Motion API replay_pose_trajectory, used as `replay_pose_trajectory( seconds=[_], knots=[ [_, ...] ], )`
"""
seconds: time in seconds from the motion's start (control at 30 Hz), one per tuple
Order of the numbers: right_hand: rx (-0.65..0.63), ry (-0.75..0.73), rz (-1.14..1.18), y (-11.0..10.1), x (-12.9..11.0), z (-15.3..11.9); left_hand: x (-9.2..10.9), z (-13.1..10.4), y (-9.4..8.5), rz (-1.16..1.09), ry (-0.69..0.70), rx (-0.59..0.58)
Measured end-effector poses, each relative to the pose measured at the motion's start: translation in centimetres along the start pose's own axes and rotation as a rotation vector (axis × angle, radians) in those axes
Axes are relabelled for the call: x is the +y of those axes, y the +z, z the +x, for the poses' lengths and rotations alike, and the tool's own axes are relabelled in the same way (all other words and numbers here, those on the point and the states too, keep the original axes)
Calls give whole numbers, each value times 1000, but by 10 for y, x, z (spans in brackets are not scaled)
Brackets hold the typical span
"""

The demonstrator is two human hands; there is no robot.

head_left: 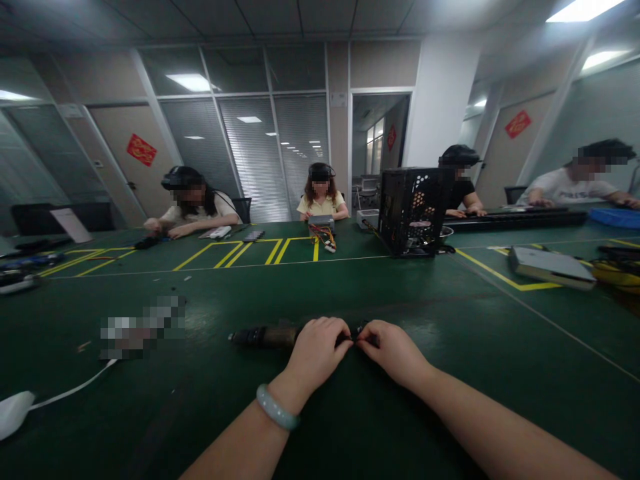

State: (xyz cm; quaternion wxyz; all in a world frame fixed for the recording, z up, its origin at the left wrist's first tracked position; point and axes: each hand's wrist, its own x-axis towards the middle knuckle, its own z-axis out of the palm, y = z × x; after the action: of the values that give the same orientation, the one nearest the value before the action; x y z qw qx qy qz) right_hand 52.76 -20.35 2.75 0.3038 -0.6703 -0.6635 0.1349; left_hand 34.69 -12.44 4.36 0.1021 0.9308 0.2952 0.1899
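Note:
A dark, elongated tool [265, 337] lies on the green table in front of me, its narrow tip pointing left. My left hand [320, 347] is closed at the tool's right part and covers some of it, with thumb and fingertips pinched together. Close beside it, my right hand [390, 347] is pinched at a small dark piece by the tool's right end. The fingertips of both hands nearly meet. What exactly each pinch holds is too small and dark to make out.
A blurred-out device with a white cable [80, 387] lies at left. Further back stand a black computer case [413, 212], a power supply with coloured wires [324, 237] and a silver box [553, 267]. Several people sit across the green table [225, 287].

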Motion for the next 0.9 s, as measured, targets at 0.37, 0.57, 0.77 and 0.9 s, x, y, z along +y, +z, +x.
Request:
replay_pose_trajectory(
  seconds=[0.37, 0.57, 0.77, 0.9],
  knots=[
    [-11, 22, 3, -3, -4, -1, 1, 0, -2, 36, 32, -11],
    [-17, 37, 3, -3, -5, -1, 1, -1, -2, 28, -10, -21],
    [-17, 33, -6, -3, -5, 1, 2, -1, -2, 35, 34, -5],
    [-7, 28, -3, -3, -5, 1, 1, 0, -1, 26, 39, 5]
  ],
)
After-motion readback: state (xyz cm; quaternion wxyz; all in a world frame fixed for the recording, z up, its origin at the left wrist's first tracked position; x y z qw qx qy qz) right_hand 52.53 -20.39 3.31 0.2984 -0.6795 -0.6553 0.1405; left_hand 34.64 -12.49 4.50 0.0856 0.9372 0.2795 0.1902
